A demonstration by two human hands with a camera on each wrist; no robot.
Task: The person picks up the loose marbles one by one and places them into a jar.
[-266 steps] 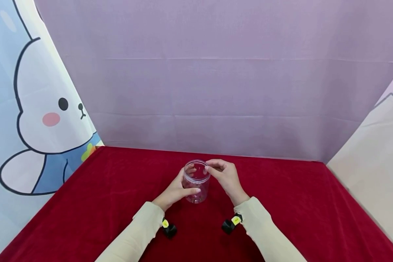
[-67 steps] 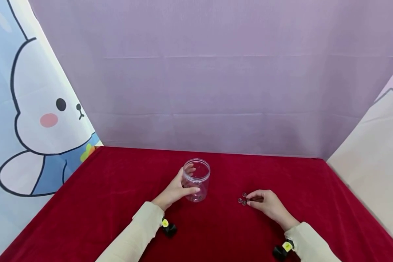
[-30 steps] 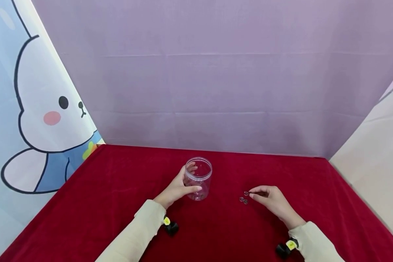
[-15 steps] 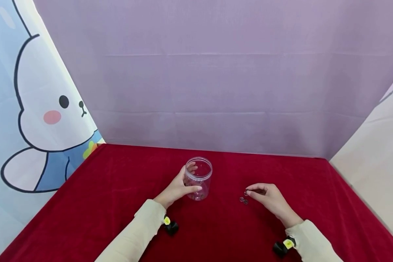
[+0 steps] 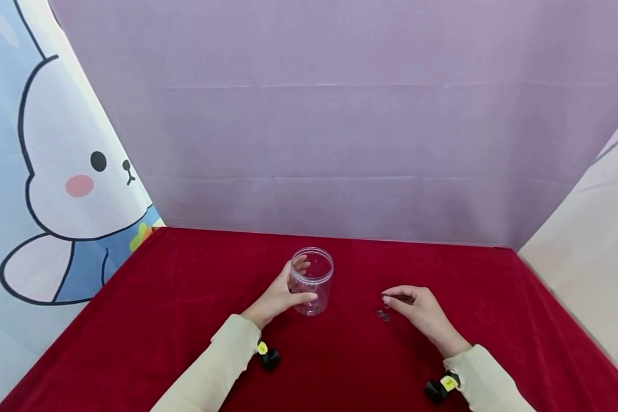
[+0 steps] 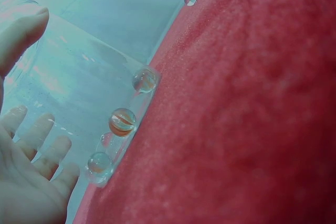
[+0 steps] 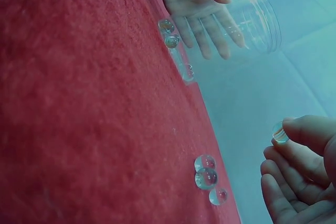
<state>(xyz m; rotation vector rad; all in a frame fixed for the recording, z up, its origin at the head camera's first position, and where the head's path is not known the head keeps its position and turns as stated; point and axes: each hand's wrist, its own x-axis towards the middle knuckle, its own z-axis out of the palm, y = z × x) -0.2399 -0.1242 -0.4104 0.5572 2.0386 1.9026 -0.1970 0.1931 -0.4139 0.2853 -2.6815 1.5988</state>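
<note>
A clear open-topped jar [image 5: 316,280] stands upright on the red cloth, with my left hand [image 5: 275,298] wrapped round its side, thumb in front and fingers behind. Glass marbles [image 6: 122,122] with coloured swirls lie on the jar's bottom in the left wrist view. To the right, my right hand [image 5: 423,312] pinches one glass marble [image 7: 280,132] between thumb and forefinger, raised off the cloth. Just below and left of those fingertips, three more marbles [image 7: 206,178] sit close together on the cloth; the hand partly covers one of them in the head view.
The red cloth [image 5: 185,320] covers the whole table. A plain lilac curtain [image 5: 340,126] hangs behind its far edge. On the left hangs a sheet with a cartoon animal [image 5: 62,143], and a pale sheet [image 5: 592,240] is on the right.
My right hand was at the jar's rim, then went right to the marbles on the cloth and picked one up. It has since shifted slightly left. The left hand keeps its hold.
</note>
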